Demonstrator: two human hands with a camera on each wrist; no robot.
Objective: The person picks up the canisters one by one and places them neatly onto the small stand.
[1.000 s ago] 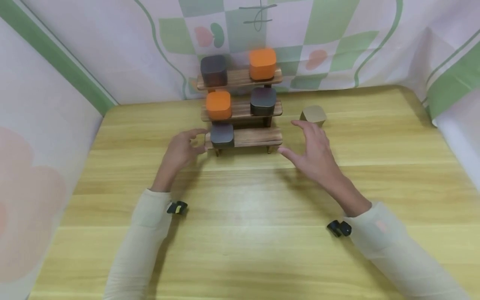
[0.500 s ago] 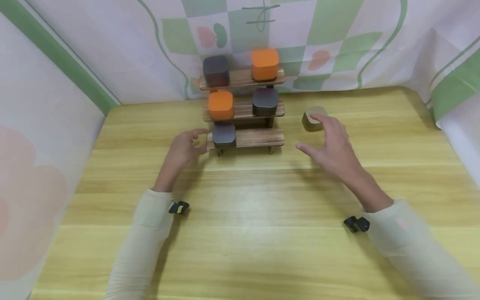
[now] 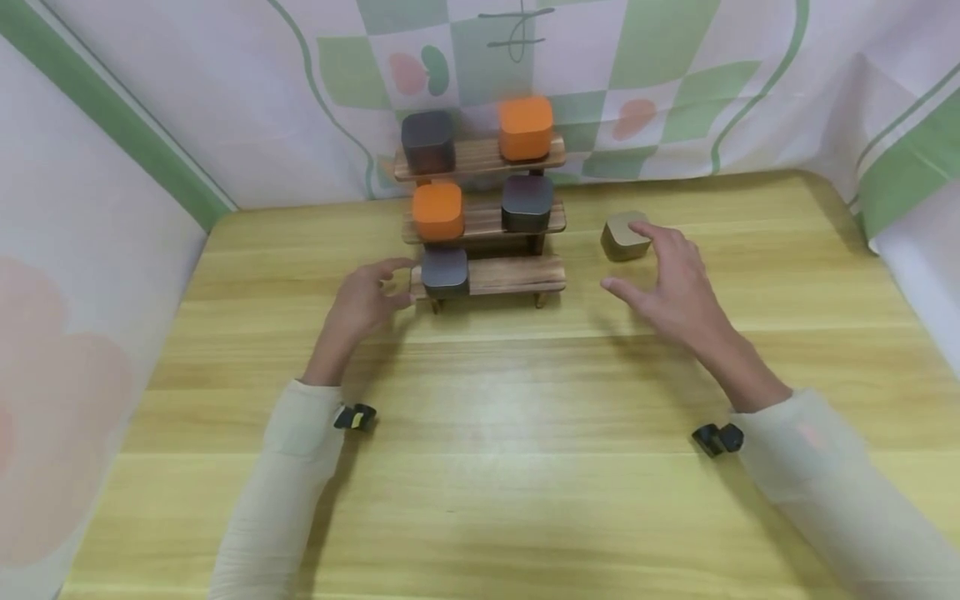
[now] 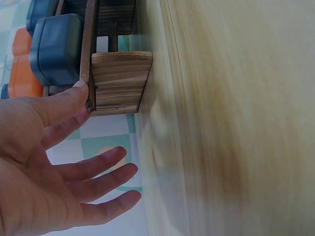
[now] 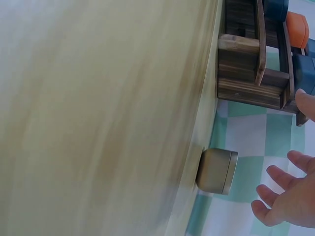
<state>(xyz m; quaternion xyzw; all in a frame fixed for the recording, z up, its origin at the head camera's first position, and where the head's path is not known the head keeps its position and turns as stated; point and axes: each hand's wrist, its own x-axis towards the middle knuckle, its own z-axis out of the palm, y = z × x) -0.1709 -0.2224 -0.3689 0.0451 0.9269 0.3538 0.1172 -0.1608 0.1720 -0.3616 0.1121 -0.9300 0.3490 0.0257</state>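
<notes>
A three-step wooden display stand (image 3: 517, 275) stands at the back of the table. My left hand (image 3: 360, 302) pinches the left end of its lowest step between thumb and index finger; the other fingers (image 4: 96, 167) are spread. Beside that hand, a dark rounded-square tin (image 3: 446, 273) sits on the lowest step. To the right of the stand a gold tin (image 3: 619, 237) rests on the table. My right hand (image 3: 678, 292) hovers in front of and to the right of the gold tin, thumb and fingers apart, holding nothing. In the right wrist view, a gap separates the fingers from the gold tin (image 5: 215, 170).
The middle step bears an orange tin (image 3: 438, 211) and a dark tin (image 3: 527, 203). On the top step are a dark tin (image 3: 428, 142) and an orange tin (image 3: 526, 128). A patterned curtain (image 3: 675, 50) hangs behind the wooden table (image 3: 495, 467).
My right hand has moved away from the stand's right end, rightward to the gold tin. My left hand keeps its place at the stand's left end.
</notes>
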